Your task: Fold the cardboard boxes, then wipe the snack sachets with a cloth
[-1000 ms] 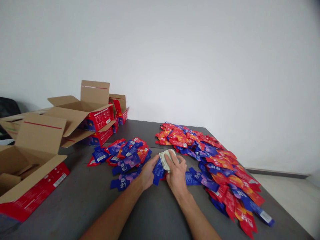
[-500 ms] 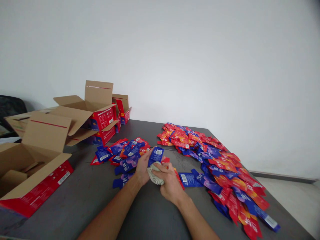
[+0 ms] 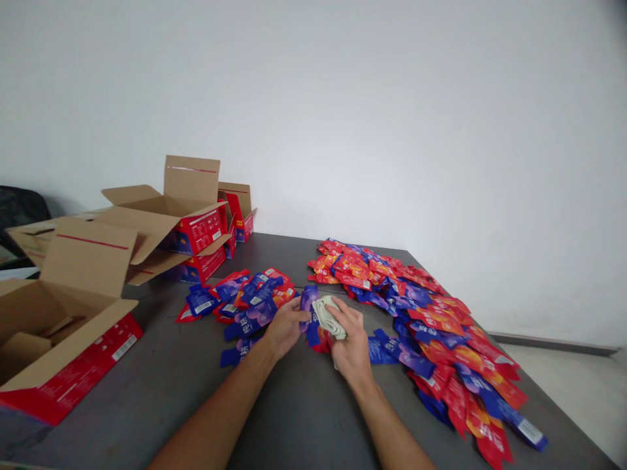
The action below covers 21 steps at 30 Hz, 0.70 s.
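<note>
My left hand (image 3: 285, 328) grips a blue-and-purple pouch (image 3: 308, 299) by its left side, thumb on the front. In my right hand (image 3: 351, 336) is a folded, pale grey-white cloth (image 3: 329, 316), which meets the pouch's right side. Below them a red pouch (image 3: 323, 341) lies on the dark table, partly hidden by the hands. A blue pouch (image 3: 381, 351) rests just right of my right hand. Left of my left hand is a small heap of red and blue pouches (image 3: 252, 297).
A large pile of red and blue pouches (image 3: 431, 333) runs along the table's right side. Open red cardboard boxes (image 3: 196, 232) stand at the back left, and another open box (image 3: 88, 365) is at the near left. A white wall (image 3: 392, 130) rises behind the table.
The pouch in my left hand now shows its purple printed face instead of the barcode side. My right hand has shifted right with the cloth, and the cloth's folds face up.
</note>
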Motion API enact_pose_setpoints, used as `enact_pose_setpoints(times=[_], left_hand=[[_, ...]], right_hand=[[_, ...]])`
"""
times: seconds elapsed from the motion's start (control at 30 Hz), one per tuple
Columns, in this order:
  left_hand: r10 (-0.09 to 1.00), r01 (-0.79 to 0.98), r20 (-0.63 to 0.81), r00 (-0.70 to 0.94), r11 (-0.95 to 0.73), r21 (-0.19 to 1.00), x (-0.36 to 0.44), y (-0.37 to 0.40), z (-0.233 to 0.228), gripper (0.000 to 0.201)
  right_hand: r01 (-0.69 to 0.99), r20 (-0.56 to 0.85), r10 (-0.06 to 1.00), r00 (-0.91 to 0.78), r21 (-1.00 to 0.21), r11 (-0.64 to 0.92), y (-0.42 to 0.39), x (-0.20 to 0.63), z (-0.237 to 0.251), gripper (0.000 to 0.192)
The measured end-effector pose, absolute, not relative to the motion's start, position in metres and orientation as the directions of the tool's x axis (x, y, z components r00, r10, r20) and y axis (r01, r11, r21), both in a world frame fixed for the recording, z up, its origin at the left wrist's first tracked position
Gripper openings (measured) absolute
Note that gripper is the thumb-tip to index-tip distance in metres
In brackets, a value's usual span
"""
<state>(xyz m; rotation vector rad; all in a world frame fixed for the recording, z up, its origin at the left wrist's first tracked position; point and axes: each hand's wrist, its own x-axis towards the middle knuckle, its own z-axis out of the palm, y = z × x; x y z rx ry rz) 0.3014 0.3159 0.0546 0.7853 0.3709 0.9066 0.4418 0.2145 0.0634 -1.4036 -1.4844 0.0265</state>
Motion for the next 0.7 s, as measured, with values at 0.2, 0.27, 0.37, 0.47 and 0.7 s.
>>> enact_pose_setpoints(times=[0.2, 0.27, 0.37, 0.47, 0.7], left_hand=[[0.813, -0.576, -0.022, 0.581, 0.430, 0.695, 0.304, 0.312, 0.060, 0.020], [0.820, -0.598, -0.041, 0.571, 0.450, 0.663, 0.305, 0.310, 0.064, 0.018], [0.789, -0.605, -0.014, 0.614, 0.482, 0.634, 0.306, 0.306, 0.073, 0.015], [0.708, -0.527, -0.032, 0.706, 0.554, 0.644, 0.306, 0.300, 0.081, 0.026], [0.644, -0.445, -0.060, 0.763, 0.591, 0.673, 0.315, 0.283, 0.078, 0.040]], right_hand=[[0.760, 0.662, 0.721, 0.202, -0.571, 0.311, 0.213, 0.445, 0.063, 0.063], [0.797, 0.653, 0.751, 0.097, -0.503, 0.335, 0.213, 0.441, 0.063, 0.067], [0.856, 0.592, 0.805, -0.049, -0.391, 0.339, 0.213, 0.434, 0.063, 0.075], [0.895, 0.539, 0.838, -0.081, -0.331, 0.299, 0.214, 0.430, 0.062, 0.083], [0.936, 0.613, 0.778, 0.135, -0.337, 0.102, 0.216, 0.443, 0.060, 0.091]])
